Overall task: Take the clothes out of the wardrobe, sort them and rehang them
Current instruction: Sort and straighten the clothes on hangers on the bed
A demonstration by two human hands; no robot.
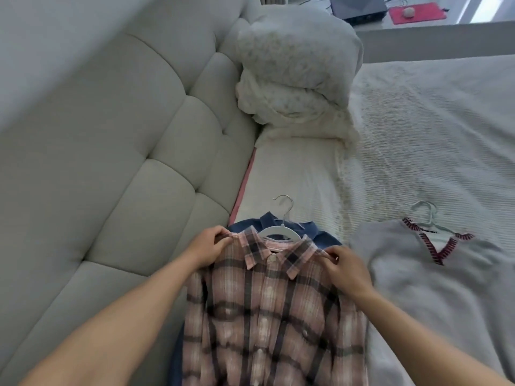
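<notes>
Headboard: a pale tufted headboard (117, 151) fills the left side, padded in squarish panels.
Left hand: the left hand (207, 247) pinches the left shoulder of the plaid shirt, fingers curled over the cloth edge.
Plaid shirt: one pink and grey plaid shirt (270, 310), buttoned, lies front up on the bed on a white hanger (281, 229) with a metal hook; there is a dark label inside the collar, but its writing is too small to read.
Blue garment: one blue garment (312, 231) lies under the plaid shirt, showing only at the collar and along the left edge.
Right hand: the right hand (344, 264) grips the right shoulder of the plaid shirt, thumb and fingers closed on the fabric.
Bedding: a rolled white quilt (298, 76) sits at the head of the bed (434, 129), beside the headboard.
Sweater: one grey V-neck sweater (434, 277) with dark red trim lies flat just right of the plaid shirt, on its own pale hanger (425, 214); its neck label is unreadable.
Count: three garments and two hangers in view.
Far right top: a dark laptop (359, 8) and a red mat (415, 12) lie beyond the bed.
</notes>
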